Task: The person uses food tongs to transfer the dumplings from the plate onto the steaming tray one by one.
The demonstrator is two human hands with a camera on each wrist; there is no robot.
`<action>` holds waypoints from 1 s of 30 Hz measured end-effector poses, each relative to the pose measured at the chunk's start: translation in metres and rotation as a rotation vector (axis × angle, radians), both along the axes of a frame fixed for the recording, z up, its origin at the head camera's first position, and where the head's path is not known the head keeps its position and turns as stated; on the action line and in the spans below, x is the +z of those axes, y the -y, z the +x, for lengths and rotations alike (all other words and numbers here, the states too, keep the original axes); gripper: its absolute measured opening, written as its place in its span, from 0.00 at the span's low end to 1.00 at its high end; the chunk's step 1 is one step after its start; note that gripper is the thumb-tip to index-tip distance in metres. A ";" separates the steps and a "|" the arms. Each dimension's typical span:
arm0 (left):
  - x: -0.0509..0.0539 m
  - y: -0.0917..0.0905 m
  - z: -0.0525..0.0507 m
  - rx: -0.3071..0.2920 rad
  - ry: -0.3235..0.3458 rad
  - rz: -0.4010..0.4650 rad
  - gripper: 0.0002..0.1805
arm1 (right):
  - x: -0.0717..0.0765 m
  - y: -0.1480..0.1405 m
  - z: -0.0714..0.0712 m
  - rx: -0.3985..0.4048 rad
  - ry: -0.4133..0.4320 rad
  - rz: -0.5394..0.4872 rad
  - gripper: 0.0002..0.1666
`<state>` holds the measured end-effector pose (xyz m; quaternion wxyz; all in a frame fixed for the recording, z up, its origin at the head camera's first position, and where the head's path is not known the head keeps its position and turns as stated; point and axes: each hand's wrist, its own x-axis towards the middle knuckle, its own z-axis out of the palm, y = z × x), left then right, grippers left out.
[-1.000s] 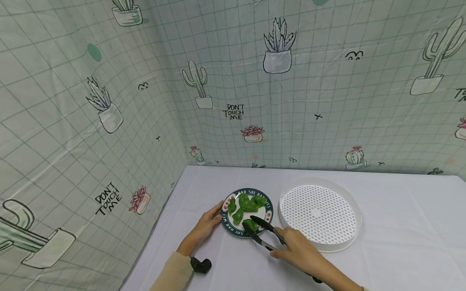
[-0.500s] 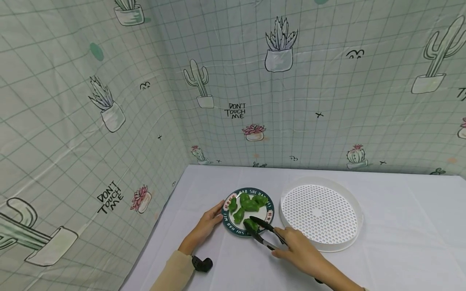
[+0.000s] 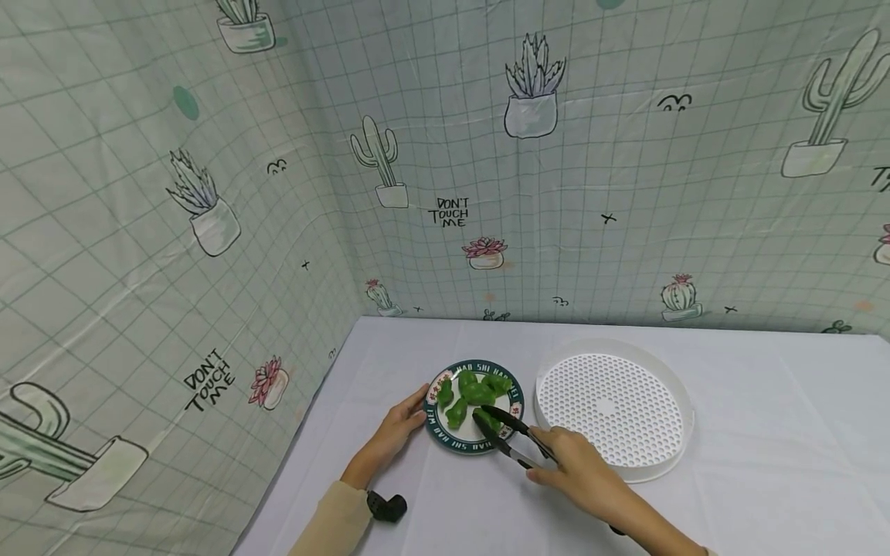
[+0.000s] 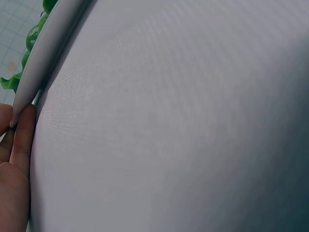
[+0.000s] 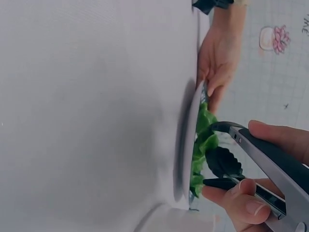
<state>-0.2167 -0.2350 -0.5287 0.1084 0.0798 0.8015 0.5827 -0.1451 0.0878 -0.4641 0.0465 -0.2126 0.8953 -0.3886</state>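
The left hand (image 3: 392, 428) pinches the left rim of a green-edged plate (image 3: 433, 428); in the left wrist view, thumb and fingers of the hand (image 4: 17, 169) meet at the rim of the plate (image 4: 50, 48). Several green peppers (image 3: 477, 391) lie on it. The right hand (image 3: 580, 475) grips black-tipped tongs (image 3: 514, 454), whose spread tips stand on either side of the front-right pepper (image 3: 492, 422). From the right wrist view, the right hand (image 5: 246, 208) has thumb and fingers on the tongs (image 5: 270, 155), tips at the peppers (image 5: 199, 150).
A round white tray (image 3: 605, 409) with a perforated base sits right of the plate, close to the right hand. A black object (image 3: 386, 506) is beside the left sleeve (image 3: 334, 519). Behind the white-covered table (image 3: 779, 432) hangs a cactus-print cloth (image 3: 598, 177).
The right hand and the tongs have shifted slightly right, and the tong tips are a little farther back on the plate. The front pepper sits slightly farther right. The left hand keeps its hold.
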 end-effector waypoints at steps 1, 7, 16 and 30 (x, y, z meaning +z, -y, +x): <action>0.000 0.000 0.000 -0.001 -0.003 0.003 0.29 | 0.001 0.000 0.000 0.000 0.005 -0.005 0.35; 0.000 0.000 0.001 0.007 0.002 0.004 0.30 | 0.007 -0.007 -0.001 0.002 -0.004 -0.041 0.36; -0.001 0.001 0.000 -0.001 -0.003 0.011 0.29 | 0.024 -0.034 -0.006 -0.047 -0.027 -0.075 0.38; 0.000 0.004 0.001 -0.026 -0.004 0.032 0.29 | 0.024 -0.082 -0.011 -0.128 -0.115 -0.016 0.38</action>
